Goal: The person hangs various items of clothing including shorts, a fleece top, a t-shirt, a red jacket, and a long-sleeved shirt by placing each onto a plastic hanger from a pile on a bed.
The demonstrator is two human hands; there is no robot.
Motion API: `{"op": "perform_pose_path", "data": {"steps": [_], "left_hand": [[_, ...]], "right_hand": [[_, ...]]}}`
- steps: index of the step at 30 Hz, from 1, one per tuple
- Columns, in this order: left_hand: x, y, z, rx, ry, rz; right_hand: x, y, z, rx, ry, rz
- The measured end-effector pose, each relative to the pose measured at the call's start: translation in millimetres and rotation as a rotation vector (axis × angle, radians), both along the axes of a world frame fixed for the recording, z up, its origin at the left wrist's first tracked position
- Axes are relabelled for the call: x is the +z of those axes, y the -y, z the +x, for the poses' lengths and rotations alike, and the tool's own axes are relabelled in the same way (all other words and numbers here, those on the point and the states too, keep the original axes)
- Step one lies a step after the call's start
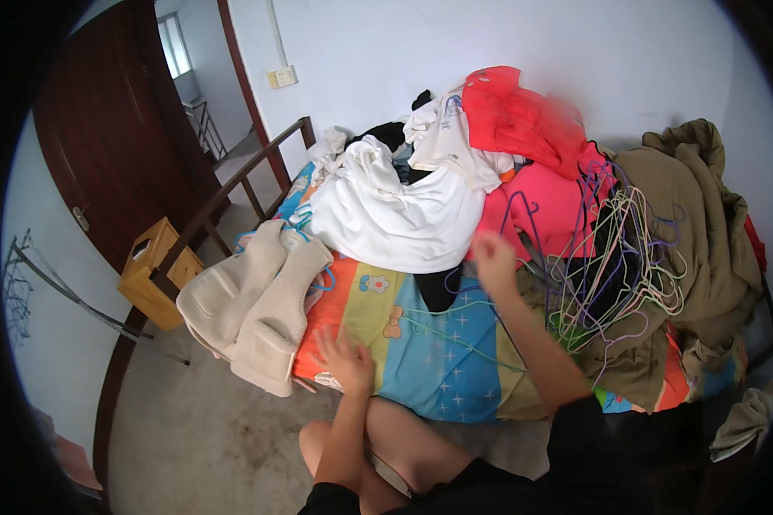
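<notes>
My left hand (344, 362) hovers over the orange part of the patterned bedsheet (441, 351), with its fingers apart and nothing in it. Just left of it, a cream fleece vest (264, 309) lies at the bed's edge, with blue hangers (327, 280) showing around its top. My right hand (495, 261) is raised near the front of the clothes pile, its fingers curled and blurred; whether it holds anything is unclear. Behind it are a white garment (399, 219) and a pink garment (522, 212). A pale green hanger (451, 310) rests on the sheet between my hands.
Tangled hangers (618, 257) are heaped at the right, beside a brown-green padded garment (702, 212). A red jacket (522, 122) and a white printed T-shirt (451, 129) top the pile. A bed rail (232, 180), wooden cabinet (158, 270) and metal rack (64, 277) stand left.
</notes>
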State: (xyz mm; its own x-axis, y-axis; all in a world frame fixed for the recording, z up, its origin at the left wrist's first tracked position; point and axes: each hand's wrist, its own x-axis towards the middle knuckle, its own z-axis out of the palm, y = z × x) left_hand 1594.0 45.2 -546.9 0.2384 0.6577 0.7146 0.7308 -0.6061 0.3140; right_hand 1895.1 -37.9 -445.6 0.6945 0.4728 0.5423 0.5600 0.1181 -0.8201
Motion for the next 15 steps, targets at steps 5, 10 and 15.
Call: {"op": "perform_pose_path", "data": {"steps": [5,10,15], "left_hand": [[20.8,35.0,20.9,-0.327,0.026,-0.059],[20.9,73.8,17.0,-0.502,0.35,-0.378],[56.4,75.8,13.3,-0.654,0.929,-1.03]], "right_hand": [[26.8,-67.7,103.4,-0.494,0.257,0.063],[53.6,-96.7,117.0,-0.32,0.221,-0.188],[94.3,-85.2,-4.7,0.235,0.277,0.217]]}}
